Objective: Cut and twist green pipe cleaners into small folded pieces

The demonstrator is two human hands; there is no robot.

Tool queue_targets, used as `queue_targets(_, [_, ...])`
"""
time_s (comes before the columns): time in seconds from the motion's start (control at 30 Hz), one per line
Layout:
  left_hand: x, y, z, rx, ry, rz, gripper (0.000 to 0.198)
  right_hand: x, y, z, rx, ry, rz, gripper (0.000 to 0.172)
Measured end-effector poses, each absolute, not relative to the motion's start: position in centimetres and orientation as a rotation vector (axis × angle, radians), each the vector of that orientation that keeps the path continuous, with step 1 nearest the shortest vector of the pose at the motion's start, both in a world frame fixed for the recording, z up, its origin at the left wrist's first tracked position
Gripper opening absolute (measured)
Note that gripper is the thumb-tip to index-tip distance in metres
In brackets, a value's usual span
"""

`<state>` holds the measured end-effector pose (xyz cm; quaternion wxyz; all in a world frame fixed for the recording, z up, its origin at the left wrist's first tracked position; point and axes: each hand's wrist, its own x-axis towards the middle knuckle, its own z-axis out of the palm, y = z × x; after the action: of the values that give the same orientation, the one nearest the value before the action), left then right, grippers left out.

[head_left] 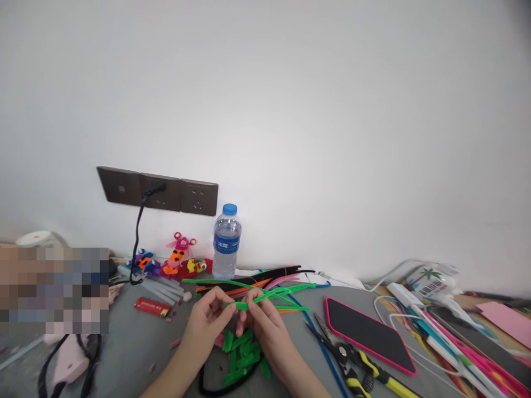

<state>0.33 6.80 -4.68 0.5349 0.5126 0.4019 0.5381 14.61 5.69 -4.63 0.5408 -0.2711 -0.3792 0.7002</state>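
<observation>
The left hand (211,316) and right hand (267,323) pinch a green pipe cleaner (240,305) between closed fingertips, above some green pieces (244,358); it's probably light, soft and bendy, best gripped close to the working spot.

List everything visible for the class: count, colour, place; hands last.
Wall panels: three, brown, left.
Cord: one, black, middle panel.
Bottle: one, clear, centre.
Figures: several, multicoloured, left of bottle.
Packet: one, red, left.
Sticks: several, whitish, behind packet.
Fuzzy stems: many, mixed colours, centre.
Loose pieces: many, green, lower centre.
Phone: one, pink-edged, right.
Tools: likely two, yellow-handled, by phone.
Bag: one, white, right.
Paper: one, pink, right edge.
Table: one, grey, underneath.
Clutter: uncounted, mixed, both sides.
Left hand, right hand: two, bare, holding green strip.
</observation>
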Motion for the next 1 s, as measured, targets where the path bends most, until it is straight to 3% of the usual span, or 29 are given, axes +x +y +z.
queue_targets(1.0, [0.5, 6.9, -5.9, 1.172, 0.768, 1.246, 0.022, 14.5, 6.3, -5.3, -0.497, -0.816, 1.792, 0.023])
